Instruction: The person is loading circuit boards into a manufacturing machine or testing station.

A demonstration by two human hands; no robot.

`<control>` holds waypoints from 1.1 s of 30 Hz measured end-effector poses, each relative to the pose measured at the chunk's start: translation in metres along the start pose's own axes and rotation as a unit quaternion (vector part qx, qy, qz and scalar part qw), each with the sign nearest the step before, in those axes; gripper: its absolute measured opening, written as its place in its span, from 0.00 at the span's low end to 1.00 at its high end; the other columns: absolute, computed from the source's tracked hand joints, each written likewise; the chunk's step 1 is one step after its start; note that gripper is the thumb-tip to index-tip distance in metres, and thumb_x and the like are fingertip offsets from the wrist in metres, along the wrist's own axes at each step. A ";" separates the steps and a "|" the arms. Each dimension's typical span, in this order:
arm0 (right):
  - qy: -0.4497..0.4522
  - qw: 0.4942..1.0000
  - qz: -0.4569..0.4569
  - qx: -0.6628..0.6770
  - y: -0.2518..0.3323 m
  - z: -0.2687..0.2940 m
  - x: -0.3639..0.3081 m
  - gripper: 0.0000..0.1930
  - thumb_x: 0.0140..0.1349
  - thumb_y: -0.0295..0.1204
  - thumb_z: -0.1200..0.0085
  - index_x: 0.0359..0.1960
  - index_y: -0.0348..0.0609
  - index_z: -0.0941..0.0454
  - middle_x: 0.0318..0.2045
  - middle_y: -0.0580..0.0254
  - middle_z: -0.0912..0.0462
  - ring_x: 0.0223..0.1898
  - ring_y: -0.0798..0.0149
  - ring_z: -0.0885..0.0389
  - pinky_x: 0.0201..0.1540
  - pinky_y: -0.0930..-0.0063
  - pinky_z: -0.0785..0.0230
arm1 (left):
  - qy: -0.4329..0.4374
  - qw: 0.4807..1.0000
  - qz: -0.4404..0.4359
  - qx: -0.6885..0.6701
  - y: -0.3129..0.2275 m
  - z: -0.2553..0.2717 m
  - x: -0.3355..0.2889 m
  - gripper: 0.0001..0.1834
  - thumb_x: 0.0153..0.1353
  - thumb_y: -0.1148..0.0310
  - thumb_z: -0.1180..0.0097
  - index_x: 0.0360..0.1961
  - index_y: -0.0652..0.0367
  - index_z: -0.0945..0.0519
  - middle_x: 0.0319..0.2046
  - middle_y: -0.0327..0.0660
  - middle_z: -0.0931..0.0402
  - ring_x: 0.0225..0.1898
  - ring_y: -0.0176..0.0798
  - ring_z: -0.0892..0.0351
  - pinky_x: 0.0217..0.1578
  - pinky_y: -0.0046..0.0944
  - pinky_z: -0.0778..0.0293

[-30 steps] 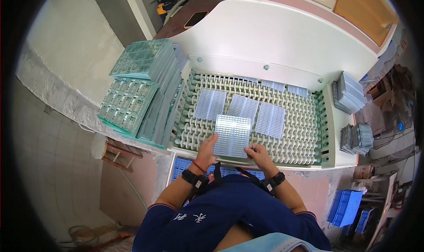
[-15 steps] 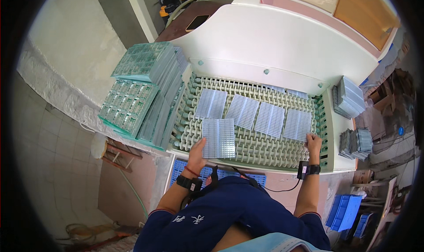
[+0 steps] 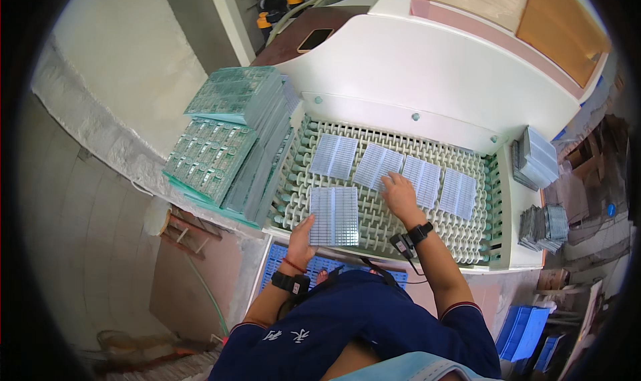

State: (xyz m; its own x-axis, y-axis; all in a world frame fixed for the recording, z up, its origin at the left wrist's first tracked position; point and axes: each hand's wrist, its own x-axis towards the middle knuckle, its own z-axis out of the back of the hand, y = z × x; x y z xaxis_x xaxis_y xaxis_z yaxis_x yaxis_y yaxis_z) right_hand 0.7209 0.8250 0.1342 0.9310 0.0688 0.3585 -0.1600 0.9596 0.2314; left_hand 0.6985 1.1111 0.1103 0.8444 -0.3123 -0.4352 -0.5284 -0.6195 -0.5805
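My left hand (image 3: 303, 239) grips a pale grey gridded panel (image 3: 333, 215) by its lower left edge, tilted above the near side of a conveyor bed of white rollers (image 3: 380, 231). My right hand (image 3: 399, 193) is over the rollers with its fingers apart, the tips at the lower right of the second panel (image 3: 378, 164) in a row. To its left lies another gridded panel (image 3: 333, 157). A third panel (image 3: 420, 181), partly covered by my right hand, and the rightmost panel (image 3: 458, 193) lie farther right. Each panel in the row rests flat on the rollers.
Tall stacks of green circuit boards (image 3: 212, 155) lean at the conveyor's left. On its right ledge stand grey panels (image 3: 538, 159) and a bundle of thin grey pieces (image 3: 544, 226). A white machine cover (image 3: 427, 81) rises behind. A phone (image 3: 315, 41) lies on a brown surface beyond.
My right hand has moved left from the rightmost panel to the second one. My left hand still holds its panel. The whole view has shifted slightly.
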 end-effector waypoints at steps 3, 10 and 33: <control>0.047 0.998 0.018 -0.031 -0.005 -0.015 0.008 0.20 0.49 0.28 0.45 0.47 0.45 0.29 0.49 0.55 0.28 0.53 0.53 0.32 0.54 0.60 0.41 | -0.014 1.000 -0.001 -0.011 -0.004 0.006 -0.007 0.14 0.64 0.66 0.56 0.45 0.65 0.27 0.38 0.42 0.24 0.38 0.36 0.23 0.39 0.36 0.26; 0.061 0.998 0.007 -0.035 -0.026 -0.024 0.012 0.18 0.51 0.29 0.47 0.46 0.44 0.29 0.50 0.54 0.28 0.53 0.52 0.32 0.54 0.61 0.39 | 0.007 1.000 -0.002 -0.020 -0.010 0.002 -0.023 0.16 0.65 0.64 0.58 0.45 0.66 0.27 0.39 0.43 0.24 0.39 0.37 0.23 0.40 0.37 0.27; -0.430 0.732 -0.525 -0.053 -0.247 0.218 -0.046 0.32 0.43 0.47 0.36 0.42 0.33 0.32 0.35 0.49 0.23 0.37 0.53 0.23 0.42 0.65 0.33 | 0.014 1.000 0.000 -0.019 0.006 0.002 -0.001 0.15 0.64 0.67 0.57 0.46 0.66 0.29 0.41 0.45 0.25 0.41 0.41 0.24 0.43 0.41 0.27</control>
State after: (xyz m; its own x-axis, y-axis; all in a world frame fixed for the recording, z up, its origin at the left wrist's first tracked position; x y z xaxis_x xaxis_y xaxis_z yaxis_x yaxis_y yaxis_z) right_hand 0.6462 0.5253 0.2577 -0.0367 -0.8764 0.4802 0.5647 0.3783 0.7335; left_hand 0.6943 1.1090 0.1060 0.8474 -0.3317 -0.4146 -0.5243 -0.6463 -0.5544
